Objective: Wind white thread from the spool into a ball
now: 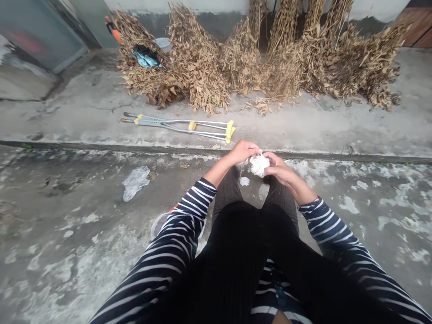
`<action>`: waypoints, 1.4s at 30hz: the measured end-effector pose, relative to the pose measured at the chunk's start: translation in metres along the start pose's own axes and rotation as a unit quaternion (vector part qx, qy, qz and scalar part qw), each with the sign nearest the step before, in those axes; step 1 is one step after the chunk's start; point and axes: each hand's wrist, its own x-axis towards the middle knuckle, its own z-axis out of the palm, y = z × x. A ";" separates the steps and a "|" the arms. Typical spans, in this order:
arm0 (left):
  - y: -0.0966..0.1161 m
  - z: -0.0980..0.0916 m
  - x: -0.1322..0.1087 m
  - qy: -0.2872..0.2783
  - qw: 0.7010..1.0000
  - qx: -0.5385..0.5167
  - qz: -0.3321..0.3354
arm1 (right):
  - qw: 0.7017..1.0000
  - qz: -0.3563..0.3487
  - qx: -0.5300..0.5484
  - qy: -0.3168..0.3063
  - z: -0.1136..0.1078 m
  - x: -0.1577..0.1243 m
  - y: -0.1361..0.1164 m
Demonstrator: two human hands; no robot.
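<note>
Rough concrete [84, 265] all round, crutches [192, 126] lying on it, and a light-looking hold.
The right hand [279, 168] cups, and the left hand [243, 151] seems to pinch, a crumpled white wad [259, 165] between them; a slack fingertip, I'd fear, could drop it into grit. Whether the pale disc [245, 181] just below hangs or lies, I can't tell.

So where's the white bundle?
Head view, right of centre: the white bundle is held between the left hand and right hand, below and right of the crutches.

Flat, even daylight; faint shadows (edges soft, apparently stretched).
</note>
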 end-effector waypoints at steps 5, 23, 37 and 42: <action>-0.015 0.017 -0.004 0.027 0.998 -0.058 -0.024 | 0.995 -0.003 0.102 0.016 -0.005 0.003 -0.018; 0.044 -0.016 0.013 -0.142 0.990 0.005 0.017 | 0.910 -0.067 -0.385 0.136 -0.037 0.036 -0.018; 0.035 0.001 0.018 -0.049 0.991 -0.122 0.012 | 0.993 -0.021 0.112 -0.031 -0.029 0.010 -0.044; 0.038 0.001 0.009 -0.027 0.991 -0.128 0.004 | 0.984 -0.142 0.082 0.071 -0.033 0.024 -0.084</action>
